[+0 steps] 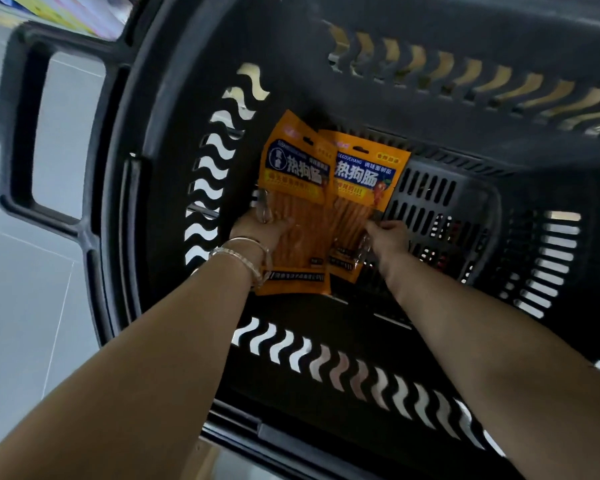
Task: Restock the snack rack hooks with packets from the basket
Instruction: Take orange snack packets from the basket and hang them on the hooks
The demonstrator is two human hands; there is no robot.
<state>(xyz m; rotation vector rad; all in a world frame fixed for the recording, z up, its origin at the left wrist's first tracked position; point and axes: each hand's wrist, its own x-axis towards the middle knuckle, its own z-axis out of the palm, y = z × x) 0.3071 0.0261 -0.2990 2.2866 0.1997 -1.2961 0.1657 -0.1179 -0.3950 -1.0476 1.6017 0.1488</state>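
The left grip [264,227] grasps the left packet [293,188] at its left edge, about halfway down. The fingers curl over the front of the clear window, and the palm lies behind the packet. The right grip [384,237] pinches the right packet [359,183] at its right edge, low down, with the fingertips closed on the film. Both forearms reach forward and down from the lower corners of the view into the basket [174,174], and they converge toward its middle. Thin bracelets [245,252] circle the left wrist just behind the grip.

The two packets are orange, with blue label bands and large white characters. Below the bands, clear windows show long orange sticks. The packets stand side by side inside the basket with their hang-hole tops pointing away from the person and their lower ends toward the wrists. Their inner edges meet and overlap a little; I cannot tell which one is in front.

The basket is black plastic, with wavy slots cut in its walls and straight slots in its floor. A looped handle [18,133] juts from its left end. Grey floor tiles [25,299] show beyond the rim on the left.
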